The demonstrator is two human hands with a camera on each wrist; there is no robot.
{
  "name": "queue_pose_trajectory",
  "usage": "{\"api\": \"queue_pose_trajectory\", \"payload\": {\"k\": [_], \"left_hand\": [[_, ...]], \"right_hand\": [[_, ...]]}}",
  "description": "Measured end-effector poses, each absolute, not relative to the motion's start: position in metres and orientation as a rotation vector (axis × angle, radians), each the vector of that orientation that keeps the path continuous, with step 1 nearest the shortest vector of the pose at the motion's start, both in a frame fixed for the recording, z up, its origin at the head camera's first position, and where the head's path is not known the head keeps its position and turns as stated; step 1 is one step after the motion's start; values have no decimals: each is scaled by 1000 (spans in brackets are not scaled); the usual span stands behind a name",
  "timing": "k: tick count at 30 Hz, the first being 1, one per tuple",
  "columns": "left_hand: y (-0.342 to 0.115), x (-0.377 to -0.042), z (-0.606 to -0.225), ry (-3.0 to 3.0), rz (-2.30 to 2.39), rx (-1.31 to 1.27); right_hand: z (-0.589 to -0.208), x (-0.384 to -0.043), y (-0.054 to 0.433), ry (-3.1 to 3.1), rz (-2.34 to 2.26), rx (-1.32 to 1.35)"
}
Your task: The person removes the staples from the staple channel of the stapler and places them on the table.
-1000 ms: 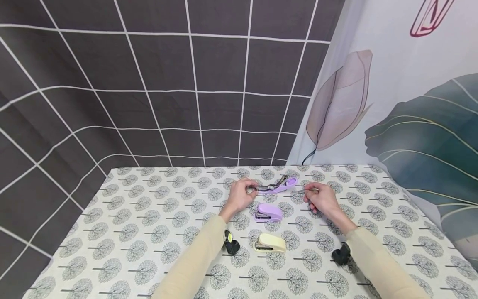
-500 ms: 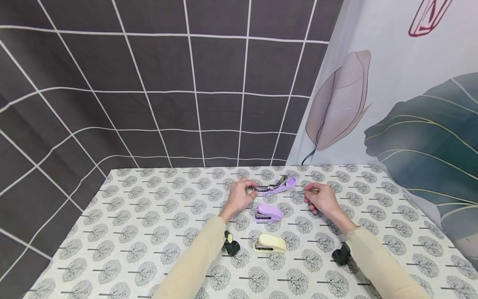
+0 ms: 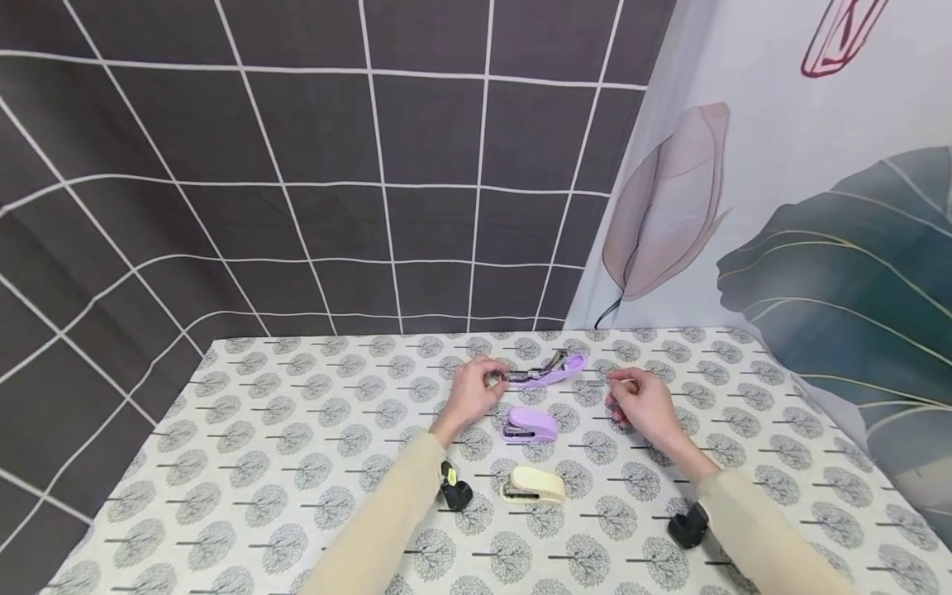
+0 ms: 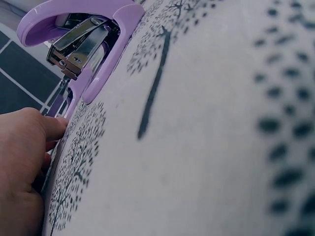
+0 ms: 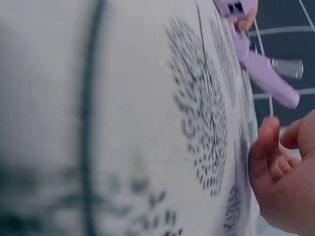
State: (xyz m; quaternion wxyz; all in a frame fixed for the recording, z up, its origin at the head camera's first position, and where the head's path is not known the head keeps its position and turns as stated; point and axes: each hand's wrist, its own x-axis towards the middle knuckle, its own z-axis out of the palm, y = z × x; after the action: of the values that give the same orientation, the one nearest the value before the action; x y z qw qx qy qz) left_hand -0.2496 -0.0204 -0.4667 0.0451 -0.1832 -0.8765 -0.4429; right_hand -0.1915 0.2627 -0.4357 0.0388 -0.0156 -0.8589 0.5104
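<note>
While your left hand (image 3: 470, 392) is pinching the stapler (image 3: 558, 374) nearest the far table edge (image 3: 342, 340), your right hand (image 3: 645, 405) is gripping a strip (image 3: 596, 383).

Opened stapler (image 3: 552, 378) between hands (image 3: 472, 392) (image 3: 649, 405), room above

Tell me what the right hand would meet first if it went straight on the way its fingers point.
Most likely the opened purple stapler, probably its nearer end: the right hand, pinching a thin grey strip, points that way, though depth is unclear.
</note>
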Motion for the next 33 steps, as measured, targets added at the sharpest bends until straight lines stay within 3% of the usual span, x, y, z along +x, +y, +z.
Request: {"api": "queue_pose_trajectory", "payload": {"k": [7,14,21,33], "left_hand": [[-36,-248,-463,-2613,-1499,-561],[-52,-214,-449,-2564,-1668,-746],[-49,-190,-449,-2699,-1453,-938],[-41,-191,-460,-2629,-1321,-983]], "right_hand": [[-423,-175,227,-2526,1253,338],[-414,-163,191,-2546,1025,828],[-417,-158,168,-2596,780,914],[-414,-160,160,-2657,707,934]]}}
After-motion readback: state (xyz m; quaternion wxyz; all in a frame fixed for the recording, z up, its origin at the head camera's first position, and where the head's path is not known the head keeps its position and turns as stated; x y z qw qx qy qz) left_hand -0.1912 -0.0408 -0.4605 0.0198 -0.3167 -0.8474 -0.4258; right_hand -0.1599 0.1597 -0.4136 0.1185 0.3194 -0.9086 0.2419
